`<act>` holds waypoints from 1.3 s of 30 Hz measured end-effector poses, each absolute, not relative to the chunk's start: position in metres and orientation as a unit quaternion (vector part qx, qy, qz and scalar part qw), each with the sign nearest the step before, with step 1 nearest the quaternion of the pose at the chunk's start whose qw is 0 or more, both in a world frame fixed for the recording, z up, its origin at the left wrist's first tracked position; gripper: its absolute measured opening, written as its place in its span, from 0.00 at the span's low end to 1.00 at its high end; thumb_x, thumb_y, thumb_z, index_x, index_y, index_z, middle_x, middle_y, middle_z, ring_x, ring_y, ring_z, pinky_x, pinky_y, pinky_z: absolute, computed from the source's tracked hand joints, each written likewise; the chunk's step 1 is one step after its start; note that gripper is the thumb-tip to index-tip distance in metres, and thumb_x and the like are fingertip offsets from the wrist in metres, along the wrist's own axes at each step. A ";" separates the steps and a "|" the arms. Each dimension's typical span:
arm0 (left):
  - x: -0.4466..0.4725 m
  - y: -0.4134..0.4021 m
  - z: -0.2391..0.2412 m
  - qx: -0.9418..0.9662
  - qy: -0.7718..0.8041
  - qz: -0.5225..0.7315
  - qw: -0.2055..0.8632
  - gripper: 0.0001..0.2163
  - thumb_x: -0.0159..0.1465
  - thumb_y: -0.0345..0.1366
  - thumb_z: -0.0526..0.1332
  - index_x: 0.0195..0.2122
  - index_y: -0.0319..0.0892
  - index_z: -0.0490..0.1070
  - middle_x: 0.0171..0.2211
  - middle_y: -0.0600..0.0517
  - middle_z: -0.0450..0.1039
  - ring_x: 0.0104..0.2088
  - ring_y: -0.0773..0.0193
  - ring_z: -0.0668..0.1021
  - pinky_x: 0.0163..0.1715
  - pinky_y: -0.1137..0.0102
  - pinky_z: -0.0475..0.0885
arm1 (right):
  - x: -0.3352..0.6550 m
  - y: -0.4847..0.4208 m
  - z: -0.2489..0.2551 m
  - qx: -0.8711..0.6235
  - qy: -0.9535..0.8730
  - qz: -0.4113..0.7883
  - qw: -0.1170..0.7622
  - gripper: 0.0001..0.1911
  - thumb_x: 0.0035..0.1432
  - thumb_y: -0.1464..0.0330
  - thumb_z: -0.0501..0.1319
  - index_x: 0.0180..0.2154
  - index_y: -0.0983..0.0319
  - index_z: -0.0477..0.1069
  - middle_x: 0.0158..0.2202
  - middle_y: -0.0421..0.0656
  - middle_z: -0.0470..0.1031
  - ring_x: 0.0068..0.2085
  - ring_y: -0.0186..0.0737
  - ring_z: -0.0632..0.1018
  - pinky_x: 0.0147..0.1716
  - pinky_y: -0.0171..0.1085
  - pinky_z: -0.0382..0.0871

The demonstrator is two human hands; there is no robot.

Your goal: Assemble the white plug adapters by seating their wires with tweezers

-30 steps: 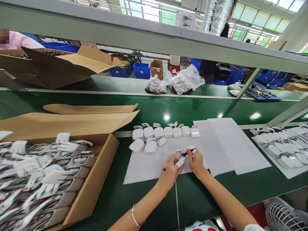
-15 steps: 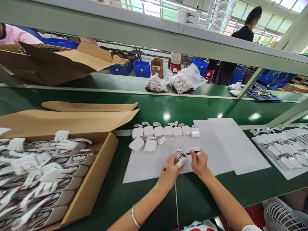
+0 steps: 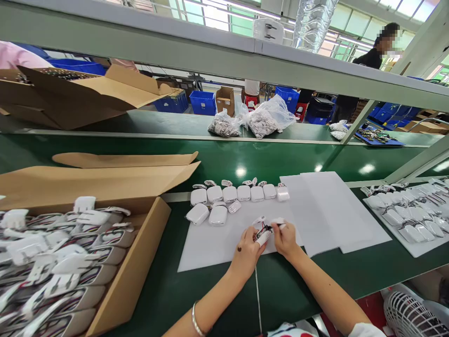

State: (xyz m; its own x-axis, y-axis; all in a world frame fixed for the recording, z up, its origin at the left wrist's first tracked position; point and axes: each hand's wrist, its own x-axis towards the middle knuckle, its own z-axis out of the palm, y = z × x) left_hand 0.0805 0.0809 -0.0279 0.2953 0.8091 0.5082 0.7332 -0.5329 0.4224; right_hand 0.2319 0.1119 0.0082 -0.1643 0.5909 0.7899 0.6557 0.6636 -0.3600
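Note:
My left hand (image 3: 246,250) and my right hand (image 3: 286,238) meet over a white foam sheet (image 3: 206,245) and both pinch one small white part with red and black wires (image 3: 264,232). Just beyond them lie two rows of white rounded parts (image 3: 231,194) on the same sheet. An open cardboard box (image 3: 140,262) at my left is full of similar white wired parts.
More white sheets (image 3: 333,210) lie to the right, then a tray of white parts (image 3: 407,210). A green conveyor belt (image 3: 245,159) runs behind. Clear bags (image 3: 266,119), a cardboard box (image 3: 70,96) and blue bins (image 3: 203,100) sit beyond. A person (image 3: 377,54) stands far right.
My right hand drew back toward the left hand, bringing the wired part's end closer together. The person in the background walked to the right. The view shifted slightly.

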 end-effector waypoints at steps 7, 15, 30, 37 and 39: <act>0.082 0.080 -0.022 0.809 0.485 0.328 0.055 0.10 0.64 0.31 0.54 0.42 0.45 0.72 0.37 0.48 0.63 0.37 0.62 0.70 0.32 0.68 0.74 | 0.241 0.127 0.044 -0.368 -0.781 0.093 0.496 0.20 0.67 0.64 0.46 0.23 0.60 0.61 0.19 0.39 0.62 0.22 0.34 0.67 0.22 0.34 0.58; 0.083 0.081 -0.020 0.817 0.486 0.309 0.031 0.07 0.61 0.28 0.56 0.37 0.42 0.71 0.36 0.48 0.61 0.37 0.60 0.69 0.31 0.68 0.74 | 0.235 0.144 0.024 -0.356 -0.822 0.146 0.419 0.23 0.67 0.61 0.44 0.21 0.60 0.57 0.18 0.37 0.59 0.20 0.31 0.63 0.20 0.33 0.54; 0.079 0.077 -0.032 0.794 0.452 0.407 0.002 0.11 0.65 0.31 0.54 0.47 0.43 0.69 0.42 0.46 0.70 0.38 0.62 0.74 0.35 0.68 0.76 | 0.225 0.124 0.008 -0.466 -0.733 0.088 0.488 0.22 0.67 0.61 0.43 0.22 0.60 0.58 0.19 0.38 0.60 0.20 0.33 0.64 0.22 0.33 0.55; 0.080 0.076 -0.031 0.795 0.481 0.369 0.030 0.11 0.65 0.34 0.53 0.48 0.42 0.68 0.41 0.46 0.68 0.38 0.62 0.74 0.34 0.69 0.77 | 0.236 0.137 0.029 -0.461 -0.741 0.128 0.471 0.25 0.66 0.57 0.44 0.19 0.60 0.56 0.16 0.36 0.59 0.19 0.30 0.62 0.19 0.31 0.54; 0.080 0.076 -0.030 0.798 0.483 0.359 0.035 0.11 0.66 0.34 0.53 0.47 0.43 0.68 0.42 0.46 0.68 0.39 0.62 0.74 0.34 0.68 0.77 | 0.232 0.138 0.028 -0.473 -0.735 0.126 0.469 0.25 0.66 0.57 0.45 0.18 0.60 0.54 0.15 0.35 0.57 0.18 0.29 0.61 0.18 0.31 0.53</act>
State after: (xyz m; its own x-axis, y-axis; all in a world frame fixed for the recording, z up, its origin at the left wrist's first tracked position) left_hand 0.0802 0.0760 -0.0300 0.2769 0.7954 0.5391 0.7458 -0.5317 0.4014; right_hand 0.2321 0.1383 0.0283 -0.1134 0.8136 0.5703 0.5766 0.5213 -0.6291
